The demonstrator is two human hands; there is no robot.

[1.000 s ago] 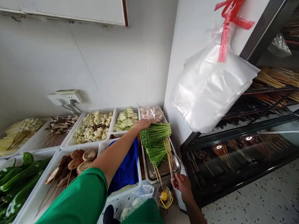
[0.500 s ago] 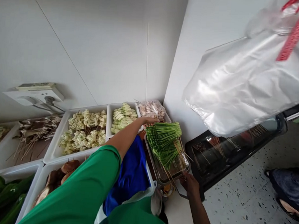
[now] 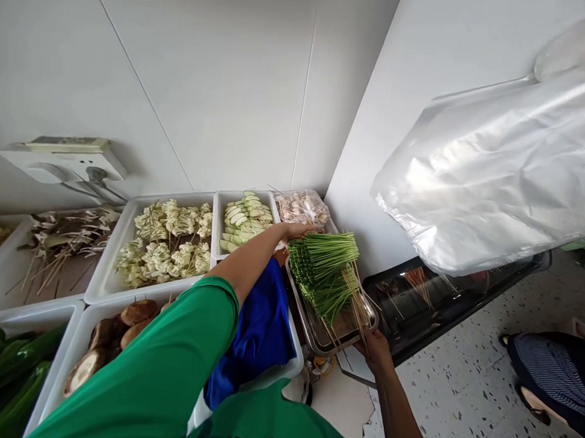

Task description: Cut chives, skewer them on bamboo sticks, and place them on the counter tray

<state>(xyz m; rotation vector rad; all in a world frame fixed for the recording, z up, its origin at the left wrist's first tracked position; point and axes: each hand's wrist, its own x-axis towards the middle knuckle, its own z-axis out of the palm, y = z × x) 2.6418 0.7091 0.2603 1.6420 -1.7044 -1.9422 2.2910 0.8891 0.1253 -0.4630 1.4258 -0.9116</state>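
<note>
A shallow metal tray holds skewered green stalks, laid in overlapping bunches with their wooden sticks toward me. My left hand is at the tray's far left edge, closed there, its fingertips partly hidden by the greens. At the near right corner, my right hand grips the rim beside the stick ends. Left of the tray, a blue cloth lies in a white bin.
White bins hold skewered cauliflower, sliced green vegetable, mushrooms and dark green peppers. A bagged pale food sits in the corner. Plastic bags hang above a black tray. A person's foot is at right.
My right hand has come up onto the tray's near corner, and my view has shifted slightly. The left hand stays at the far edge.
</note>
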